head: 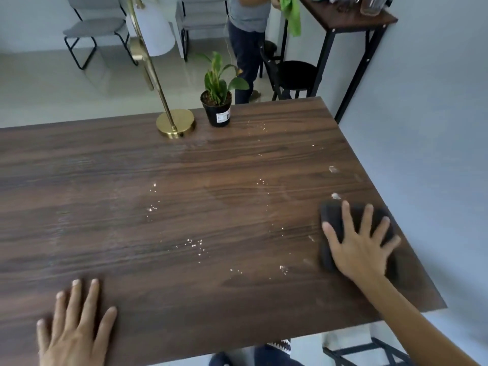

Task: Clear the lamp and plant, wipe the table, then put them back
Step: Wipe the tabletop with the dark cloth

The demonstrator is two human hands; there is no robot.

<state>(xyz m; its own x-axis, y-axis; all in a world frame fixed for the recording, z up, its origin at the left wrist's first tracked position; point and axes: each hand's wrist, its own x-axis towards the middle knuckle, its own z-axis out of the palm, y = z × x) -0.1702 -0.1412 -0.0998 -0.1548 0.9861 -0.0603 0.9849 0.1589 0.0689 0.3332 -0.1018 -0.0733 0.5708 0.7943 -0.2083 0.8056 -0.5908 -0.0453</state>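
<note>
A dark wooden table point(132, 167) fills the view, speckled with white crumbs and smears. At its far edge stands a gold lamp point(175, 124) with a round base and a white shade, and just right of it a small plant point(217, 101) in a black pot. My right hand point(361, 247) lies flat with spread fingers on a dark grey cloth point(332, 220) near the table's right edge, pressing it down. My left hand point(75, 323) rests palm down on the near left of the table, fingers apart, holding nothing.
Beyond the table another person point(248, 35) stands holding a green cloth point(291, 14) by a tall dark side table point(351, 22). A black stool point(295, 75) is beneath it. Grey chairs point(95, 30) stand at the back left. A grey wall runs close along the right.
</note>
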